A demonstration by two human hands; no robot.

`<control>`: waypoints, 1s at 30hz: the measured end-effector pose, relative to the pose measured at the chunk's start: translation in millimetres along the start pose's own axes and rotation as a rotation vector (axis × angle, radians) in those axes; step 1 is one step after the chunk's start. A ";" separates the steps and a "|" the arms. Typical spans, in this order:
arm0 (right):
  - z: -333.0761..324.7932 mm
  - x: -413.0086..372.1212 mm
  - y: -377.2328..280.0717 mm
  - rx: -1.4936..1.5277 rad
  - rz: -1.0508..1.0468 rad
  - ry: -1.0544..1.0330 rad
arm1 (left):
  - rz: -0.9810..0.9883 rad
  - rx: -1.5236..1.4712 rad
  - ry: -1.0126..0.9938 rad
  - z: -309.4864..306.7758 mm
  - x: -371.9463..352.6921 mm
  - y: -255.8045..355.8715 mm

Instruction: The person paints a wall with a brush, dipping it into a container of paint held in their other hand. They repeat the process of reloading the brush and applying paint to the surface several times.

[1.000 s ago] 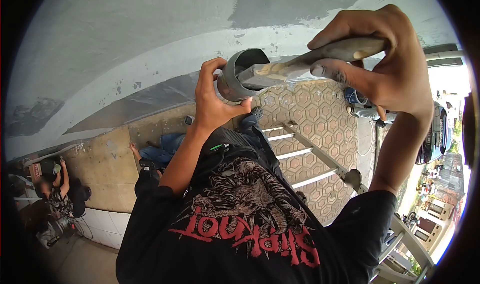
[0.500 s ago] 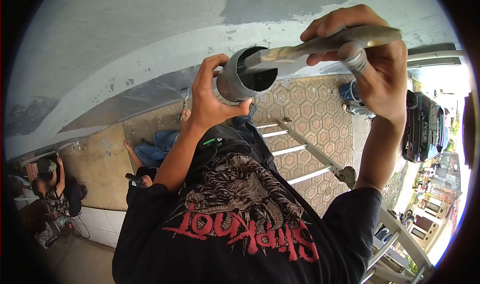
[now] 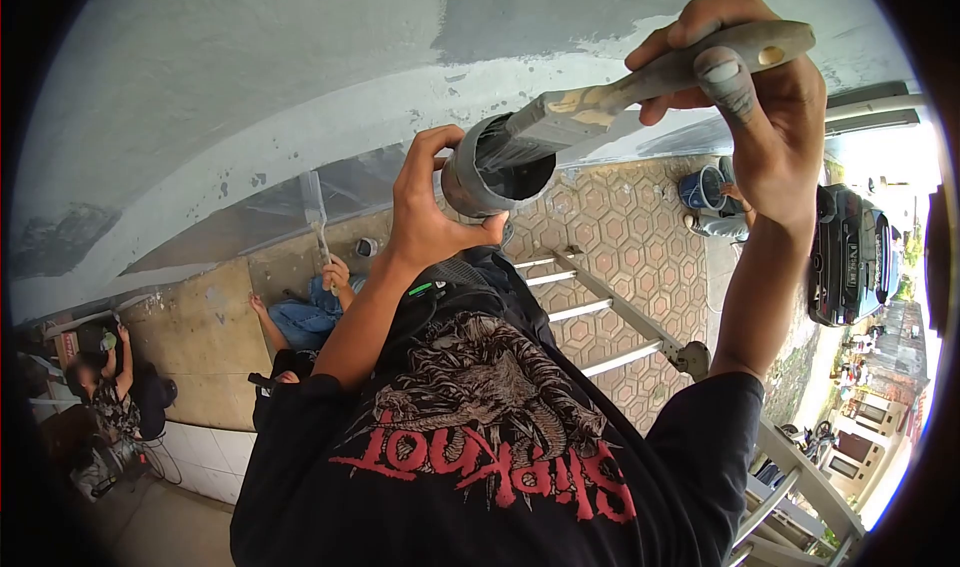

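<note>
My left hand (image 3: 425,212) wraps round a small grey paint-smeared cup (image 3: 465,192), tipped so that its mouth faces right and up. Between the thumb and fingers of my right hand (image 3: 770,127) is the wooden handle of a flat paintbrush (image 3: 640,82). Its grey-coated bristles reach inside the cup, touching the upper rim as far as I can see. Dark grey paint (image 3: 520,177) shows inside. Grey paint stains my right thumb. Just beyond both hands is a grey wall (image 3: 330,77) with a darker painted patch (image 3: 550,12).
An aluminium ladder (image 3: 620,317) stands below me on hexagonal paving (image 3: 600,217). At lower left a co-worker's hand (image 3: 337,274) holds another brush (image 3: 316,207) against the wall. Another person (image 3: 110,387) is farther left. A blue bucket (image 3: 703,189) and a dark car (image 3: 850,257) are at right.
My right hand has moved slightly up and right, and the brush has turned to show more of its flat side. Below, the co-worker's brush has moved left and up along the wall.
</note>
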State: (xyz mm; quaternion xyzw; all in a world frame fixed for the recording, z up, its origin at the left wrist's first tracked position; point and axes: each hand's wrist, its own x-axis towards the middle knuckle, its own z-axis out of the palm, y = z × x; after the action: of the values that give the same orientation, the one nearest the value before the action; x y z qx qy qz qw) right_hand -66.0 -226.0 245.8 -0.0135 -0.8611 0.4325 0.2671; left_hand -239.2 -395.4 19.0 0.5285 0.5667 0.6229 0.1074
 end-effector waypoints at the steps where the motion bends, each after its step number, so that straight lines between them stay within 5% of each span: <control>1: -1.1 0.5 0.9 0.002 0.004 0.006 | 0.005 0.001 0.002 0.8 1.9 -0.4; 14: 15.2 20.6 25.2 0.168 0.144 0.144 | 0.008 0.107 0.092 4.9 33.2 -12.9; 30: -50.0 36.5 9.5 0.008 0.518 -0.462 | 0.038 0.125 -0.026 33.0 53.1 1.8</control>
State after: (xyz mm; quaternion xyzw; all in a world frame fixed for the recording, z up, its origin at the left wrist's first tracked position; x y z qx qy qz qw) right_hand -75.6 -173.9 279.2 -0.1324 -0.8651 0.4808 -0.0535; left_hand -234.8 -337.5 42.4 0.5530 0.5930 0.5811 0.0699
